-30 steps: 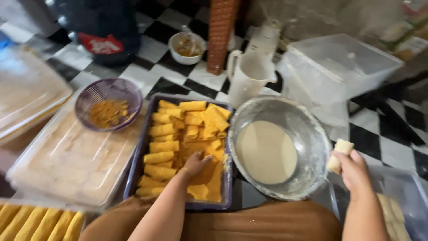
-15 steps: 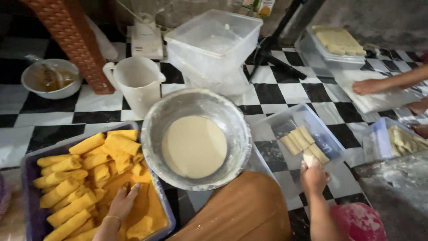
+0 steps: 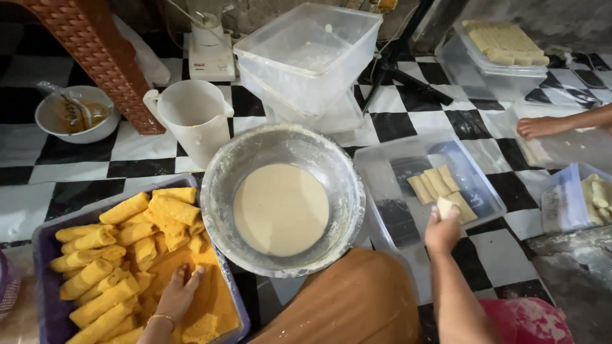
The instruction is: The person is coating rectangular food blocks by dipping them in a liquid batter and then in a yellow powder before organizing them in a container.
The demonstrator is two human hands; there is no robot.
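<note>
Checkered floor (image 3: 70,172) — left hand (image 3: 180,294) lies open on crumbs in the near tray (image 3: 44,236); right hand (image 3: 442,230) grips a pale roll (image 3: 445,206) over a clear tub (image 3: 382,172).

I see soft, even light from above, faint glare on the metal bowl (image 3: 284,197), dim corners, and slightly bent edges.
</note>
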